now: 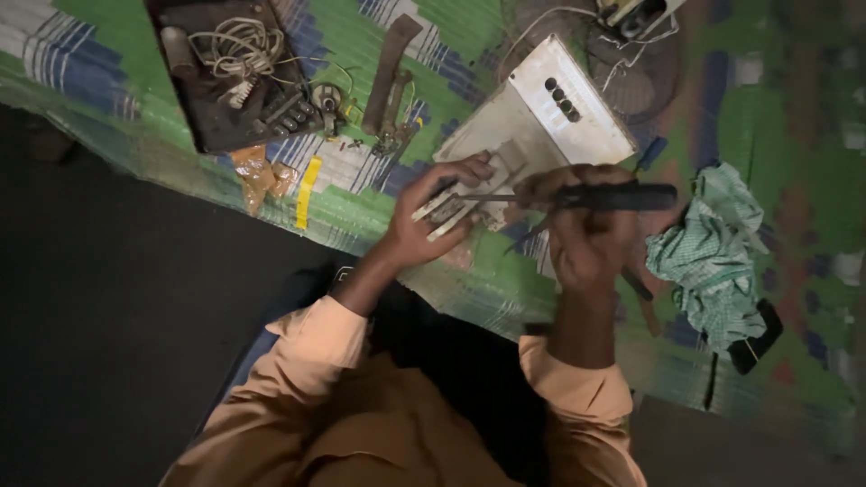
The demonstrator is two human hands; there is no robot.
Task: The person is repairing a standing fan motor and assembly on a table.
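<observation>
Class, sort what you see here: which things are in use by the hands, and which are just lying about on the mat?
In use: left hand on small pale part; right hand gripping black-handled screwdriver; white panel.

Lying about: checked green cloth, dark tray of wires, pliers, yellow strip.

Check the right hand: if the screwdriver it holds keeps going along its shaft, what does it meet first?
The right hand points the screwdriver leftward. Its tip sits at the small pale part held in the left hand, so it likely meets that first, then the fingers. Depth is unclear.
</observation>
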